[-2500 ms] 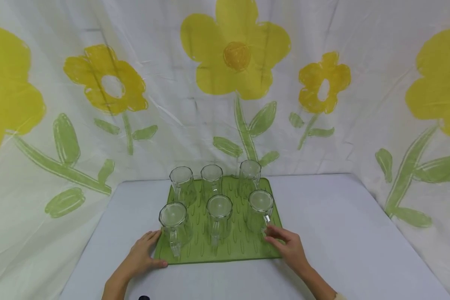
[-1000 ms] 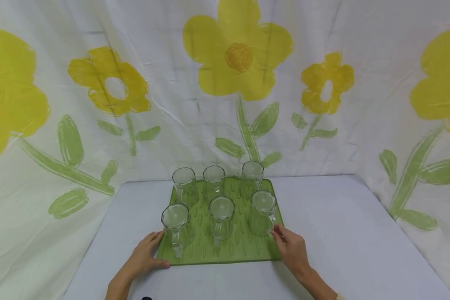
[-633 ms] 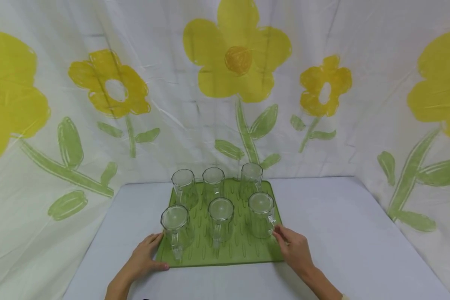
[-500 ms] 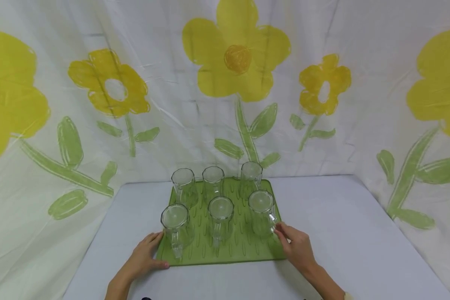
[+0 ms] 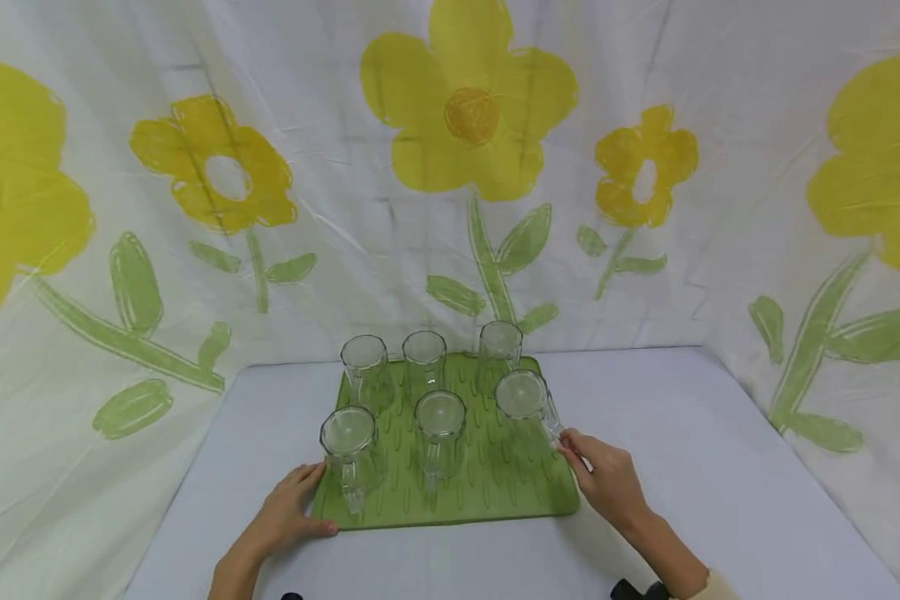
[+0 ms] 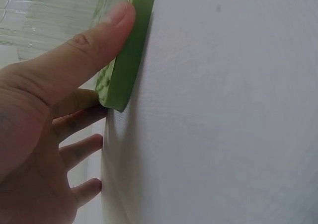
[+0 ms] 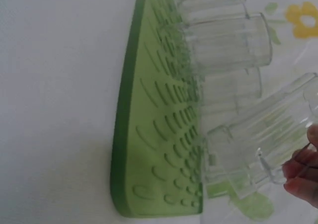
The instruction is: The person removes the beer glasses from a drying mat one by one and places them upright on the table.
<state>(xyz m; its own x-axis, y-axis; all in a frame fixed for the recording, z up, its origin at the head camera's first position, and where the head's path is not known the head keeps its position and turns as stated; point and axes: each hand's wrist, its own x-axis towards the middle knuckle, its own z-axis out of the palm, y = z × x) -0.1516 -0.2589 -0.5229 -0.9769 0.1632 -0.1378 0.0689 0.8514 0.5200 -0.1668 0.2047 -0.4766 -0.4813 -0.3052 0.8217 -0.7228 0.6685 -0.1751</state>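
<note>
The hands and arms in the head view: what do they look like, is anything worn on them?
The left hand and right hand are human, without gloves. A pale cream sleeve shows on the right forearm at the bottom edge. Beside it is a black object, possibly worn.

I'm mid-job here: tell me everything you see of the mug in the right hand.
The mug looks like clear glass, with faceted sides and one handle. The right hand pinches that handle. It sits at the right end of the front row, tilted, unlike the other mugs. Whether its lower edge touches the green mat, I cannot tell.
</note>
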